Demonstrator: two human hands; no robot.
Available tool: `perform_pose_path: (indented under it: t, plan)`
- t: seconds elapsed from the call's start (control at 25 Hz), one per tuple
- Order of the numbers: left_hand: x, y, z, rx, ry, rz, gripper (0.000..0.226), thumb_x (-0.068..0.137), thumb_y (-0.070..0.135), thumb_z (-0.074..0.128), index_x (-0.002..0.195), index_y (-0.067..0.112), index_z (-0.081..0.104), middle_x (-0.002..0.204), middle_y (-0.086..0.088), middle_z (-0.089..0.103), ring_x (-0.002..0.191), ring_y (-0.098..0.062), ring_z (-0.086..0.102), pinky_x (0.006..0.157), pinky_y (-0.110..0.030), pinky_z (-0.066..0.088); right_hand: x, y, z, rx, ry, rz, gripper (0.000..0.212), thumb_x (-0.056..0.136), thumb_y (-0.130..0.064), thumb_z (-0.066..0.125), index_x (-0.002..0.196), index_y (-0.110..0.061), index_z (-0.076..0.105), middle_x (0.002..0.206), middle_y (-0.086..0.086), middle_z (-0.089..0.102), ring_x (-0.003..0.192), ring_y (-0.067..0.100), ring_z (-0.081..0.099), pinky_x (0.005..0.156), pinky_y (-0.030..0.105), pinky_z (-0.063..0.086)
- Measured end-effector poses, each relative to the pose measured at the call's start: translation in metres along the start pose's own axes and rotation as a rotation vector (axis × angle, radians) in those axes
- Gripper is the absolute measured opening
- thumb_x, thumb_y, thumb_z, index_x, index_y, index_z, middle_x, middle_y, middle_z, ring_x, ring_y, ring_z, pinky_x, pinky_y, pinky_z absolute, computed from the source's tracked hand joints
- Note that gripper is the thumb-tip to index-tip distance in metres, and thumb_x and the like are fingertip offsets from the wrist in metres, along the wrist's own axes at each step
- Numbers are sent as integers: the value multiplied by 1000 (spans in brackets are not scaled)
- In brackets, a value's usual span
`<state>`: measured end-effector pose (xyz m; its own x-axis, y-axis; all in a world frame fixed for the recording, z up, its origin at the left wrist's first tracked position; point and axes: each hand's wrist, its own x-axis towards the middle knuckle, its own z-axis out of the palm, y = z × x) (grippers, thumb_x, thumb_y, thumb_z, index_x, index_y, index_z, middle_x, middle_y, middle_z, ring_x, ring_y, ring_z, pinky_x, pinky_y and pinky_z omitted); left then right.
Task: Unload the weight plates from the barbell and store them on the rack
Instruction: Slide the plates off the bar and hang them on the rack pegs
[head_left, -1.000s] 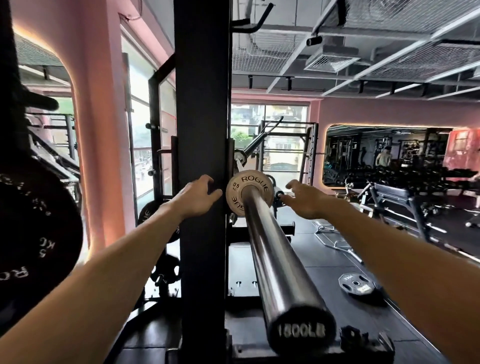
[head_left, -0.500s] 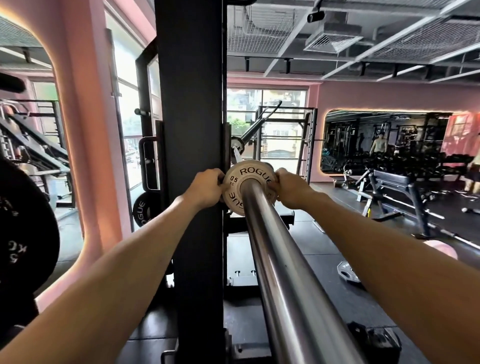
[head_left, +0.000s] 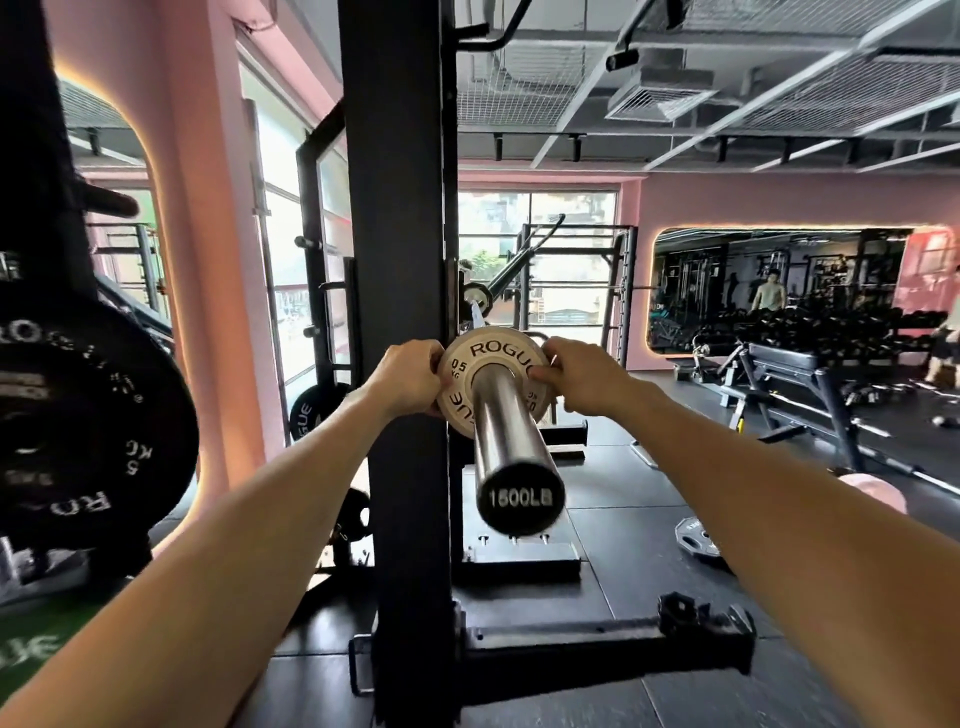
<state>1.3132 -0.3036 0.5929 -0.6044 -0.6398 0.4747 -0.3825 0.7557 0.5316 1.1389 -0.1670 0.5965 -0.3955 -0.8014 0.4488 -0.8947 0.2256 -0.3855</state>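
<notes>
A small tan 0.5 kg Rogue weight plate (head_left: 485, 356) sits on the steel barbell sleeve (head_left: 506, 436), whose black end cap reads 1500LB and points at me. My left hand (head_left: 410, 376) grips the plate's left edge. My right hand (head_left: 574, 376) grips its right edge, thumb on the plate's face. The plate is right beside the black rack upright (head_left: 397, 260).
Black 5 kg plates (head_left: 88, 415) hang on a storage peg at my left. More black plates (head_left: 317, 410) sit low behind the upright. A loose plate (head_left: 696, 538) lies on the floor at right. Benches and dumbbells (head_left: 810, 364) fill the far right; people stand far off.
Both hands went from reaching toward the plate to closing on its two edges. The camera shifted, and the sleeve's end cap is in view again.
</notes>
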Motion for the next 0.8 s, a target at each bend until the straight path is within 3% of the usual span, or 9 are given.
perform_pose_path:
  t: [0.28,0.52,0.68,0.8]
  plan:
    - [-123,51,-43,-43,7,-11,25,87,-2,60,71,16,53,77,0,59,65,-13,64,41,-24,54,-119,-44,-41,81,-2,-46,9,93,-32,59,91,-25,53,70,-9,57,58,8,53,54,24,36]
    - [-205,87,-77,29,1,18,12,85,-2,59,88,10,60,91,-8,66,78,-25,69,60,-40,61,-199,-72,-71,184,-30,-47,19,90,-30,63,98,-14,57,82,3,61,66,18,52,66,31,42]
    - [-240,100,-116,96,66,20,17,86,-3,57,83,14,56,84,-5,60,66,-20,63,51,-29,57,-228,-109,-85,241,-10,-92,16,90,-30,64,92,-16,57,74,-4,58,57,10,50,58,26,35]
    - [-256,94,-157,174,87,20,16,87,2,59,102,5,62,102,-13,66,89,-31,66,76,-41,58,-234,-149,-88,272,-9,-147,16,90,-28,64,81,-24,52,75,-6,56,59,8,49,57,27,34]
